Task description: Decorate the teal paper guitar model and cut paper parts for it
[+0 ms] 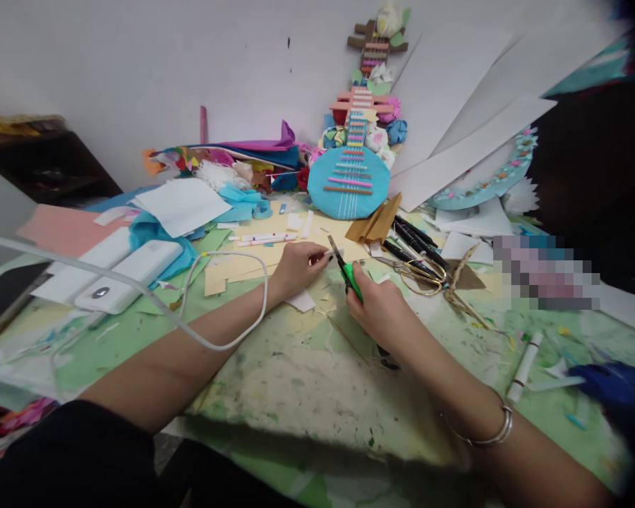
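Observation:
My right hand point(378, 310) grips green-handled scissors point(349, 275), whose blades point up and left toward my other hand. My left hand point(299, 268) pinches a small piece of paper point(332, 254) at its fingertips, right at the scissor blades. Both hands hover over a green, paint-stained table point(307, 381) strewn with small yellow and white paper scraps point(303, 302). A silver bangle point(500, 430) sits on my right wrist. A white cable point(227, 339) loops over my left forearm.
Gold-handled scissors point(420, 271) and black pens point(415, 240) lie right of my hands. A blue paper guitar point(349, 180) leans on the wall with white sheets point(466, 141). White power banks point(130, 271), coloured paper point(180, 204) and a white marker point(523, 367) lie around.

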`<state>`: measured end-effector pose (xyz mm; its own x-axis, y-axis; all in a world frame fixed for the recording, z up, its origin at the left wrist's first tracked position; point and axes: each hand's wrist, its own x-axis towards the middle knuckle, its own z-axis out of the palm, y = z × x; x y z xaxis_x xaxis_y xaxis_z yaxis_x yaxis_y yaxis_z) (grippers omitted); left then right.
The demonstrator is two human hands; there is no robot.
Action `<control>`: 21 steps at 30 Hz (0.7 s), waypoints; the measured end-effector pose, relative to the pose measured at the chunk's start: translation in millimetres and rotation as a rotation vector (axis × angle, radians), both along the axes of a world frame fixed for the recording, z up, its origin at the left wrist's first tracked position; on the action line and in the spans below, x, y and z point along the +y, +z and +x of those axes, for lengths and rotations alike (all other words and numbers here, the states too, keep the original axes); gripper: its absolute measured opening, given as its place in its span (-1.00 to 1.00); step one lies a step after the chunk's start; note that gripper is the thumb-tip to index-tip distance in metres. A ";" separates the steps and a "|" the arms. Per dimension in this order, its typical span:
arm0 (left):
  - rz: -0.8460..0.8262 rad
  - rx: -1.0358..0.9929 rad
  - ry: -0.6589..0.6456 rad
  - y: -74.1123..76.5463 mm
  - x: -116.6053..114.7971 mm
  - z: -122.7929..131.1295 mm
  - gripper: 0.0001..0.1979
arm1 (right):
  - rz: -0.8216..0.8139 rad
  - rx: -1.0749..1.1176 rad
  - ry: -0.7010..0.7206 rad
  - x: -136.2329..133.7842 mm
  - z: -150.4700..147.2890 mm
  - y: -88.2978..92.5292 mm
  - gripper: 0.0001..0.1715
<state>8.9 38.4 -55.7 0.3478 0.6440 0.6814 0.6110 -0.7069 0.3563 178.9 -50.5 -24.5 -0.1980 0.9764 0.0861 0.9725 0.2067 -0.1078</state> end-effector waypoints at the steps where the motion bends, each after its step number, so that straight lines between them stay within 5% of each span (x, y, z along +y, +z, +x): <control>1: 0.001 0.003 0.002 0.1 0.0 0.2 -0.79 | -0.004 -0.002 -0.001 0.0 -0.3 0.3 -0.36; 21: -0.018 0.001 0.026 -0.1 0.1 0.3 -0.81 | -0.046 -0.004 0.021 -0.8 -1.2 4.5 -0.36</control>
<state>9.2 38.5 -55.8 0.3317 0.6653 0.6688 0.6296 -0.6841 0.3682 177.8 -51.2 -20.0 -0.2191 0.9748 0.0408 0.9683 0.2224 -0.1141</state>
